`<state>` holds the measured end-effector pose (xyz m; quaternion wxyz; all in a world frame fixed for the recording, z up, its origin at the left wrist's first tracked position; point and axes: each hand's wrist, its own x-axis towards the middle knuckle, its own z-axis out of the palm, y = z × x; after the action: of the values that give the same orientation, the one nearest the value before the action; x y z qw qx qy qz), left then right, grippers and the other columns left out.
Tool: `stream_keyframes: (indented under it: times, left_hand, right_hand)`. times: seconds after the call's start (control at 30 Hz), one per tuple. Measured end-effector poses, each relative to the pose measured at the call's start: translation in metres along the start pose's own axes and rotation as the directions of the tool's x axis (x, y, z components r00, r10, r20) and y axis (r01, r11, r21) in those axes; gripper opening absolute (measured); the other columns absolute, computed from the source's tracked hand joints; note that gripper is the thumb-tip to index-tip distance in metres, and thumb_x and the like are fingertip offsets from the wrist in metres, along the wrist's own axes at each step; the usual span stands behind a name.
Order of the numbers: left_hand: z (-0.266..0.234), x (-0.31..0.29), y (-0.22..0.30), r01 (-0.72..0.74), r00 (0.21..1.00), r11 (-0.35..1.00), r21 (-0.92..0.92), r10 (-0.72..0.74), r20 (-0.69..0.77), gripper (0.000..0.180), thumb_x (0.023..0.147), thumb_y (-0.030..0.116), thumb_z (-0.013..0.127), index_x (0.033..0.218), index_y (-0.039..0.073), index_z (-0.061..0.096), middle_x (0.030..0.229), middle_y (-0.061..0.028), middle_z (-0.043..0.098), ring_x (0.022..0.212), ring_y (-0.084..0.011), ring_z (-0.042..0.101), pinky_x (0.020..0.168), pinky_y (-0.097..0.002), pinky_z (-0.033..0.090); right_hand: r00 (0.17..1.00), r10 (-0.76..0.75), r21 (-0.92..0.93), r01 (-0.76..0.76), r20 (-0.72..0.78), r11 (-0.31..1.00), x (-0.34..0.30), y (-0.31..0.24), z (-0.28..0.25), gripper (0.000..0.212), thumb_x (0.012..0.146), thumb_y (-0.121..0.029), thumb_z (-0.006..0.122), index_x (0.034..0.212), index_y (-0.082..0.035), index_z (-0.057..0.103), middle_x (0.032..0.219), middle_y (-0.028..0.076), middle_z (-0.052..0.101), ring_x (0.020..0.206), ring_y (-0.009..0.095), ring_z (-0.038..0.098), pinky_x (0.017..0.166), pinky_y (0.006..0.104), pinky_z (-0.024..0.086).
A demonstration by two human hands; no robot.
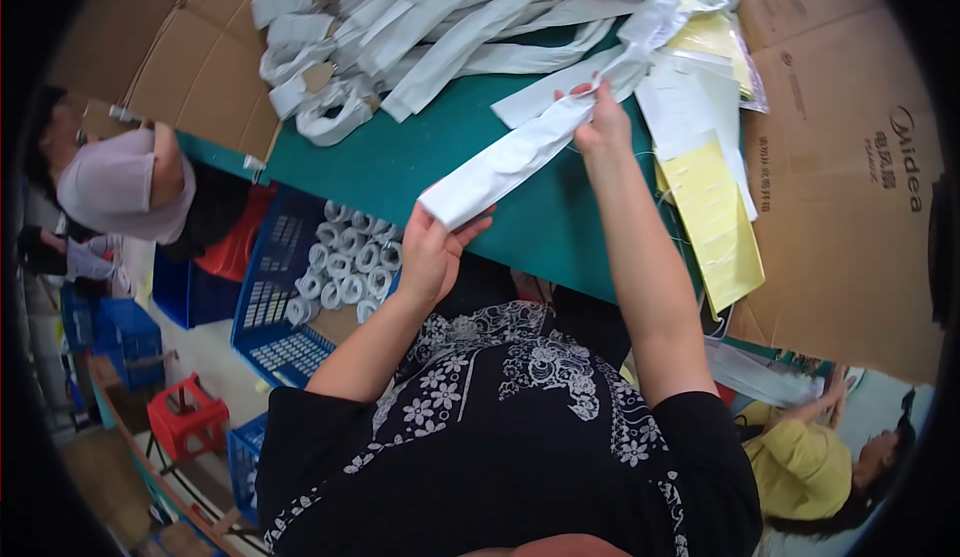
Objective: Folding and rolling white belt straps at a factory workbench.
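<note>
A long white strip of folded fabric (508, 165) stretches slantwise between my two hands above the green tabletop (400, 162). My left hand (436, 255) grips its near end, thumb on top and fingers underneath. Higher up and to the right, my right hand (603, 125) pinches the same strip between thumb and fingers. Beyond that hand, whitish fabric carries on toward a heap of pale strips (455, 27) at the back of the table; I cannot tell where one piece ends. Rolled strips (335, 117) lie at the heap's left side.
Yellow sheets (712, 227) and white papers lie right of my right arm, by a cardboard panel (830, 157). More cardboard (190, 47) stands at left. A blue crate (262, 297) holds several white rolls (350, 257). A red stool (188, 417) and people are farther off.
</note>
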<state>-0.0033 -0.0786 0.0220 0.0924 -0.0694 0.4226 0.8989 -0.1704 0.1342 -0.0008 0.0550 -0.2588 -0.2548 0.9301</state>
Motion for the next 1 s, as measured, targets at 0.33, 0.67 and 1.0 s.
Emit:
stream_keyframes:
  times: [0.33, 0.67, 1.0]
  left_hand:
    - [-0.036, -0.004, -0.017, -0.202, 0.962, 0.979, -0.038, 0.191, -0.195, 0.016, 0.091, 0.009, 0.05, 0.105, 0.007, 0.043, 0.102, -0.013, 0.059, 0.094, -0.0221, 0.06, 0.078, -0.0332, 0.053]
    - [-0.035, 0.007, -0.023, -0.002, 0.958, 1.0, -0.025, -0.006, -0.287, 0.024, 0.089, 0.008, 0.055, 0.111, 0.0, 0.054, 0.106, -0.0083, 0.06, 0.093, -0.0173, 0.06, 0.079, -0.0282, 0.051]
    - [-0.056, 0.002, -0.016, 0.189, 0.913, 0.919, 0.345, -0.035, -0.407, 0.018, 0.084, 0.005, 0.061, 0.102, 0.0, 0.061, 0.093, -0.0067, 0.065, 0.078, -0.0128, 0.064, 0.063, -0.0215, 0.053]
  right_hand:
    - [0.995, -0.072, -0.042, 0.07, -0.062, 0.997, 0.006, 0.007, 0.001, 0.026, 0.098, -0.027, 0.035, 0.112, -0.007, 0.044, 0.083, 0.011, 0.048, 0.076, 0.028, 0.05, 0.084, 0.0573, 0.046]
    - [0.996, -0.054, 0.075, 0.059, -0.066, 0.995, 0.01, 0.0, -0.001, 0.022, 0.097, -0.026, 0.038, 0.103, -0.006, 0.047, 0.086, 0.011, 0.048, 0.079, 0.026, 0.051, 0.087, 0.058, 0.044]
    - [0.995, -0.073, 0.023, 0.075, -0.062, 0.997, -0.018, 0.018, -0.023, 0.023, 0.096, -0.028, 0.04, 0.109, -0.009, 0.044, 0.081, 0.005, 0.046, 0.071, 0.019, 0.049, 0.072, 0.0515, 0.05]
